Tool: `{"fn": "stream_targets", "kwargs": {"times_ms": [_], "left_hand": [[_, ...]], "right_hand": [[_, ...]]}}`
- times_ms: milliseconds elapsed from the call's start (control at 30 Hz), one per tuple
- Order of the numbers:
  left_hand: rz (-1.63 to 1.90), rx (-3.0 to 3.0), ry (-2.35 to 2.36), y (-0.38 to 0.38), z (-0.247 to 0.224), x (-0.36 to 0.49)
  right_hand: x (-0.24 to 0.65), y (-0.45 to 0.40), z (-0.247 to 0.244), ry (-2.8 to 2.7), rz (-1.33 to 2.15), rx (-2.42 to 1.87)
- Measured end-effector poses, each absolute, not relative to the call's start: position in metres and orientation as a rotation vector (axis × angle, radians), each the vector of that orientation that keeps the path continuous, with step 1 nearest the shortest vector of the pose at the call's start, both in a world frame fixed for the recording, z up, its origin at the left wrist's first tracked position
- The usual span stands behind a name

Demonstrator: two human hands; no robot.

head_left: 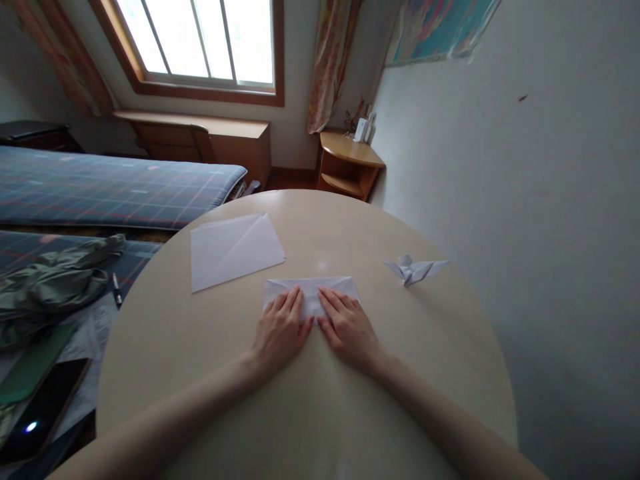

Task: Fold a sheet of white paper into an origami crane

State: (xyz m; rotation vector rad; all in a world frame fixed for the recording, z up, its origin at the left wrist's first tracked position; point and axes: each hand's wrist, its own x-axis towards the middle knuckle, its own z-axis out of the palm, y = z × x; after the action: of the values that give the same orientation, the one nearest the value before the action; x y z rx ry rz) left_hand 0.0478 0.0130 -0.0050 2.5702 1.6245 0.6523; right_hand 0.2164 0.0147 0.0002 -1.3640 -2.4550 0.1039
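A folded white sheet of paper (311,303) lies flat on the round cream table (320,413). My left hand (283,325) rests on its left part, fingers stretched out and lying flat, thumb near the lower edge. On the right part lies my right hand (347,325), also flat with fingers extended. A narrow strip of paper shows between the two hands; much of the rest is hidden under them. Further back on the left is a stack of white sheets (235,252). A folded paper crane (413,270) sits to the right of my right hand.
Left of the table are a plaid mattress (120,187), crumpled grey-green cloth (55,280), a pen (117,291), a green booklet (35,363) and a black phone (45,403). A white wall (560,233) borders the right side. Behind stands a small wooden corner shelf (350,150).
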Motion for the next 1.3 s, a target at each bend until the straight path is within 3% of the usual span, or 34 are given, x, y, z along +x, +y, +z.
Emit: {"fn": "stream_targets", "kwargs": {"times_ms": [733, 1300], "left_hand": [[0.531, 2.512, 1.577, 0.033, -0.009, 0.009], [0.208, 2.420, 1.556, 0.053, -0.004, -0.033]], "right_hand": [[0.239, 0.026, 0.007, -2.429, 0.188, -1.780], [0.288, 0.044, 0.020, -2.417, 0.509, -1.965]]}}
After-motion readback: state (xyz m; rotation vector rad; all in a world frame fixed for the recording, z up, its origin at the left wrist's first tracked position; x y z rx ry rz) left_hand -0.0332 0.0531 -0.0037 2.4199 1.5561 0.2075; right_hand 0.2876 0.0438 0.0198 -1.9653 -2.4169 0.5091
